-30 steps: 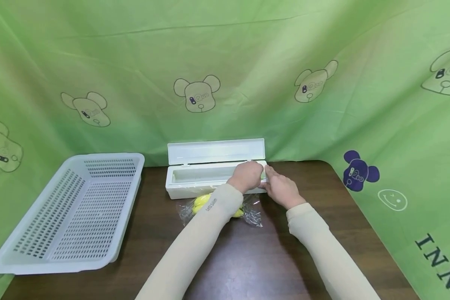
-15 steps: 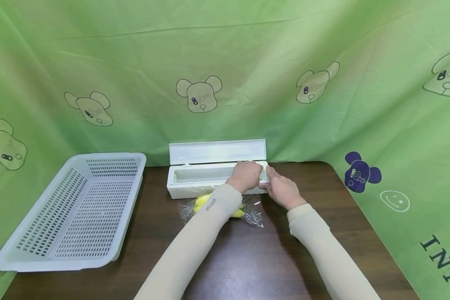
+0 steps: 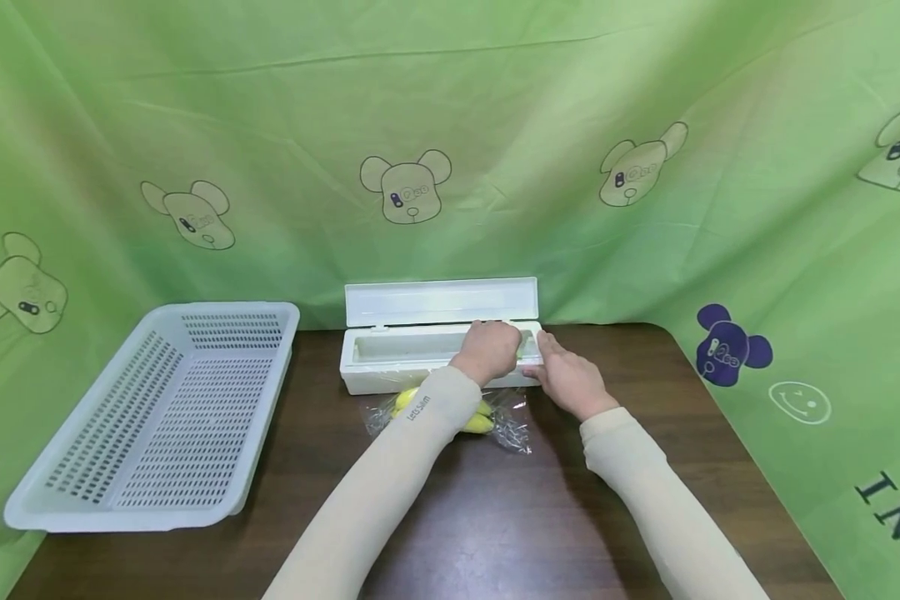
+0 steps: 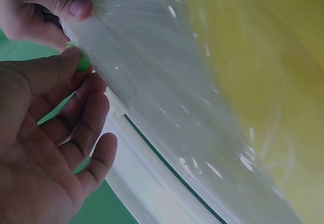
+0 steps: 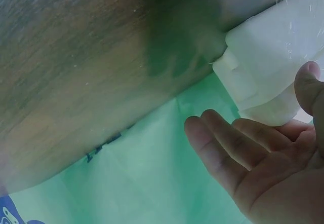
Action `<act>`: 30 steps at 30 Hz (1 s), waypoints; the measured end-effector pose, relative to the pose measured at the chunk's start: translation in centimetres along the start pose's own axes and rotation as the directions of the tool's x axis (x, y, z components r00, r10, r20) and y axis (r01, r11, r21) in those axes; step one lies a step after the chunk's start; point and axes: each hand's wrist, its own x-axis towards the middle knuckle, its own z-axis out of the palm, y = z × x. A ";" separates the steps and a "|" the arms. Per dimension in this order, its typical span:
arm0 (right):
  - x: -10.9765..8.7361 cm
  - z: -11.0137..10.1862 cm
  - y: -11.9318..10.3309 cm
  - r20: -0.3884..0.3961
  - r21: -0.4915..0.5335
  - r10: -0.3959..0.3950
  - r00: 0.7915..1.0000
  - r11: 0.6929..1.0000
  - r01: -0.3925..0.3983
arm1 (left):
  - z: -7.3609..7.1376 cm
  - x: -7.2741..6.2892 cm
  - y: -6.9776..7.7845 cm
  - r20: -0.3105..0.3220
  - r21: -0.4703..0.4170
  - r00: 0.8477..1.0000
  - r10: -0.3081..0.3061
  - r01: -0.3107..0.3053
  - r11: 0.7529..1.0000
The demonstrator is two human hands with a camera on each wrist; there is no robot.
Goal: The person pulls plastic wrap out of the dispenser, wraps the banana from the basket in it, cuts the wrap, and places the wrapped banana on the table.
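A long white cling film dispenser (image 3: 382, 382) lies at the back of the table, its lid (image 3: 442, 302) raised. My left hand (image 3: 487, 350) reaches over its right part and pinches a small green piece (image 4: 83, 62) at the edge of the clear film (image 4: 142, 82). At the dispenser's right end, my right hand (image 3: 570, 379) grips the corner, thumb on the film-covered front, the other fingers extended. Just in front sits a bunch of yellow bananas (image 3: 478, 422), under crinkled film (image 3: 512, 433) and partly hidden by my left sleeve.
A pale perforated plastic basket (image 3: 187, 417) stands on the left of the dark wooden table (image 3: 480, 533). Green cloth (image 3: 495, 233) with bear drawings hangs close behind the dispenser and along the right side.
My left hand has slid a little to the left along the dispenser. The right hand keeps its place at the right end. The head view has shifted slightly.
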 end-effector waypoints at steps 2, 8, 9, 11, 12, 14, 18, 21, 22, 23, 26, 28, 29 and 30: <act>0.0 0.0 0.1 -0.001 -0.014 -0.003 1.000 1.000 0.003 | 0.0 0.0 0.0 0.001 -0.009 1.000 -0.002 0.002 1.000; 0.4 0.0 0.1 0.050 -0.036 -0.019 0.999 0.999 0.021 | -0.2 -0.2 0.0 -0.004 -0.013 1.000 0.007 -0.007 1.000; 0.4 0.0 0.2 0.066 -0.038 -0.028 0.997 0.999 0.031 | -0.2 -0.2 0.0 -0.004 -0.013 1.000 0.010 -0.010 1.000; 0.5 0.0 0.3 0.090 -0.041 -0.046 0.995 0.998 0.050 | -0.2 -0.3 0.0 -0.006 -0.015 1.000 0.014 -0.014 1.000; 0.5 0.1 0.3 0.097 -0.045 -0.057 0.994 0.997 0.061 | -0.2 -0.4 0.0 -0.008 -0.014 1.000 0.018 -0.018 1.000; 0.4 0.2 0.4 0.098 -0.052 -0.075 0.992 0.995 0.080 | -0.2 -0.4 -0.1 -0.013 -0.013 0.999 0.029 -0.029 0.999; 0.4 0.4 0.6 0.081 -0.064 -0.090 0.993 0.993 0.096 | -0.2 -0.4 -0.3 -0.021 -0.002 0.999 0.045 -0.045 0.999; 0.4 0.5 0.6 0.072 -0.067 -0.091 0.993 0.993 0.096 | -0.3 -0.4 -0.4 -0.022 0.007 0.999 0.048 -0.048 0.999; 0.4 0.5 0.6 0.069 -0.068 -0.092 0.993 0.993 0.096 | -0.3 -0.4 -0.5 -0.021 0.008 0.999 0.048 -0.048 0.999; 0.5 0.5 0.5 0.067 -0.068 -0.092 0.993 0.993 0.097 | -0.3 -0.5 -0.5 -0.020 0.008 0.999 0.046 -0.046 0.999; 0.5 0.6 0.5 0.067 -0.064 -0.086 0.994 0.994 0.091 | -0.2 -0.5 -0.7 -0.015 0.005 0.999 0.045 -0.045 0.999; 0.5 0.6 0.5 0.074 -0.060 -0.074 0.995 0.995 0.079 | -0.2 -0.5 -0.9 -0.012 -0.001 0.999 0.046 -0.046 0.999; 0.5 0.6 0.5 0.077 -0.058 -0.068 0.995 0.996 0.072 | -0.2 -0.5 -1.0 -0.011 -0.002 0.999 0.047 -0.047 0.999; 0.5 0.6 0.6 0.081 -0.055 -0.061 0.995 0.996 0.066 | -0.2 -0.5 -1.0 -0.011 -0.002 0.999 0.050 -0.050 0.999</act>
